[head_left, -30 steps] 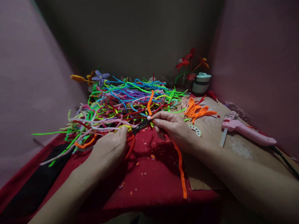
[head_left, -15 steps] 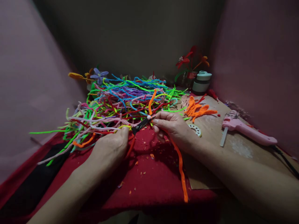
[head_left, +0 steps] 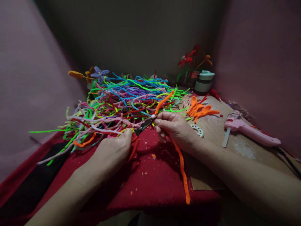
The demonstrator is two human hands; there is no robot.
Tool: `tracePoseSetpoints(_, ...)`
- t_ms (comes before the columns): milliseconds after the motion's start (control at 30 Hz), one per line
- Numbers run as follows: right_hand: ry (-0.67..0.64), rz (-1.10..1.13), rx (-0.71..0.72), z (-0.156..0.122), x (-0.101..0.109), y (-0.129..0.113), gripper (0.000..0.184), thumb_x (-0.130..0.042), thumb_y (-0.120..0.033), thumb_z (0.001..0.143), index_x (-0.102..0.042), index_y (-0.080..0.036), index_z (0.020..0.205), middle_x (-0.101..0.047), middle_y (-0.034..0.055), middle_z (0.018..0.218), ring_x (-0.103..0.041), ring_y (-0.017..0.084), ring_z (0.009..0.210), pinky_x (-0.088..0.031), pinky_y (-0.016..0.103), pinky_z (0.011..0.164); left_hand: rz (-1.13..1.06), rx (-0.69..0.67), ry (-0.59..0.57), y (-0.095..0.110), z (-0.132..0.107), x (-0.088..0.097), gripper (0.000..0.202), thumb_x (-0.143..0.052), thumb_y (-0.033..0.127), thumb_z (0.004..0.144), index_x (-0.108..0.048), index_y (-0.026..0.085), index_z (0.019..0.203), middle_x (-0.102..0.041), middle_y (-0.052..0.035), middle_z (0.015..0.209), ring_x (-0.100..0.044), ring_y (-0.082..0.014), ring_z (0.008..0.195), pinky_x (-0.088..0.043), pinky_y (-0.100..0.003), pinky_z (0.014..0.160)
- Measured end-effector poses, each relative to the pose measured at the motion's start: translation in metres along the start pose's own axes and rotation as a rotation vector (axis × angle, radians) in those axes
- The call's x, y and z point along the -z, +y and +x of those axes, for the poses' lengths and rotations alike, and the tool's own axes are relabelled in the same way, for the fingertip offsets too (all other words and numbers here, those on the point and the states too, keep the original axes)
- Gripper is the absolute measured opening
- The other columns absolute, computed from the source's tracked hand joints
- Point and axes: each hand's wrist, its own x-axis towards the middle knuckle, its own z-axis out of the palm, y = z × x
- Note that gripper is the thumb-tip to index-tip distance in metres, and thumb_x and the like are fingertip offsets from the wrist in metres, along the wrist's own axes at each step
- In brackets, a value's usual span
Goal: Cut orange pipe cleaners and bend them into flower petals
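Observation:
My left hand [head_left: 117, 145] is closed around what look like black-bladed scissors [head_left: 144, 126], their handles mostly hidden by the fingers. A red-orange strip or handle part shows below that hand. My right hand [head_left: 171, 124] pinches an orange pipe cleaner [head_left: 182, 169]; its long end hangs down towards the table's front edge, and its short end curves up above the fingers. The blade tips meet the pipe cleaner beside my right fingertips. A small white ball [head_left: 153, 116] sits there; what it is fixed to cannot be made out.
A heap of coloured pipe cleaners [head_left: 131, 94] covers the back of the red cloth [head_left: 155, 182]. On the board [head_left: 211, 169] at right lie orange petal shapes [head_left: 199, 110], a white ring [head_left: 197, 130] and a pink glue gun [head_left: 251, 130]. A lidded jar [head_left: 204, 82] stands behind.
The short upper end of the orange pipe cleaner has tilted over to the right. The blades and white ball have shifted slightly right and up. Both hands keep their grip.

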Motion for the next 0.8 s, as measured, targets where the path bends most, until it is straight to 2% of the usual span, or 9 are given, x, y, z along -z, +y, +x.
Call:
tracePoseSetpoints(200, 0.021, -0.052, -0.001, -0.001, -0.002, 0.001, 0.012, -0.056, -0.022, 0.075, -0.051, -0.016, 0.066, -0.054, -0.0045, 0.055, -0.043, 0.004, 0.036, -0.036, 0.017, 0.034, 0.051, 0.026, 0.018, 0.003, 0.002, 0.004, 0.031, -0.023, 0.004, 0.081, -0.052, 0.011, 0.087, -0.058, -0.0095, 0.063, -0.058, -0.0208, 0.050, -0.025, -0.028, 0.043)
tracePoseSetpoints(300, 0.038, -0.037, -0.011, -0.001, -0.002, 0.000, 0.013, -0.058, -0.023, 0.074, -0.051, -0.016, 0.066, -0.055, -0.0044, 0.054, -0.043, 0.005, 0.036, -0.037, 0.018, 0.034, 0.083, 0.038, -0.011, 0.006, 0.004, 0.009, 0.031, -0.023, 0.006, 0.082, -0.052, 0.011, 0.090, -0.058, -0.0084, 0.062, -0.058, -0.0194, 0.048, -0.024, -0.027, 0.042)
tracePoseSetpoints(433, 0.033, 0.056, -0.067, -0.001, -0.003, -0.001, 0.012, -0.062, -0.023, 0.071, -0.053, -0.015, 0.069, -0.054, -0.0046, 0.054, -0.043, 0.005, 0.037, -0.038, 0.018, 0.033, -0.017, 0.043, -0.078, 0.007, 0.006, 0.011, 0.031, -0.023, 0.007, 0.082, -0.049, 0.010, 0.097, -0.061, -0.0100, 0.067, -0.061, -0.0224, 0.055, -0.028, -0.028, 0.045)
tracePoseSetpoints(533, 0.018, 0.119, -0.143, 0.000, 0.000, 0.000, 0.013, -0.064, -0.024, 0.070, -0.056, -0.015, 0.072, -0.056, -0.0043, 0.054, -0.045, 0.006, 0.037, -0.039, 0.018, 0.033, -0.135, 0.078, -0.084, 0.003, 0.010, 0.007, 0.029, -0.025, 0.011, 0.083, -0.046, 0.012, 0.101, -0.061, -0.0100, 0.066, -0.062, -0.0247, 0.059, -0.032, -0.029, 0.048)
tracePoseSetpoints(633, 0.018, 0.136, -0.171, 0.003, 0.004, 0.002, 0.016, -0.066, -0.025, 0.069, -0.059, -0.014, 0.077, -0.061, -0.0020, 0.057, -0.049, 0.007, 0.040, -0.042, 0.018, 0.037, -0.371, 0.136, 0.013, -0.007, 0.014, 0.003, 0.024, -0.032, 0.022, 0.083, -0.045, 0.012, 0.100, -0.060, -0.0093, 0.067, -0.060, -0.0241, 0.060, -0.037, -0.030, 0.052)
tracePoseSetpoints(733, 0.000, 0.155, -0.126, 0.006, 0.005, 0.003, 0.015, -0.066, -0.024, 0.070, -0.062, -0.012, 0.077, -0.066, 0.0020, 0.062, -0.055, 0.007, 0.048, -0.046, 0.019, 0.048, -0.895, 0.102, 0.155, -0.014, 0.016, 0.009, 0.017, -0.041, 0.030, 0.080, -0.048, 0.015, 0.087, -0.060, -0.0063, 0.073, -0.055, -0.0169, 0.061, -0.042, -0.028, 0.056)
tracePoseSetpoints(800, 0.032, 0.206, -0.084, 0.006, 0.004, 0.003, 0.012, -0.066, -0.020, 0.069, -0.064, -0.012, 0.077, -0.068, 0.0031, 0.066, -0.059, 0.008, 0.057, -0.047, 0.019, 0.057, -1.237, 0.135, 0.132, -0.013, 0.016, 0.020, 0.019, -0.050, 0.032, 0.077, -0.052, 0.016, 0.088, -0.063, -0.0056, 0.077, -0.055, -0.0141, 0.060, -0.042, -0.024, 0.053)
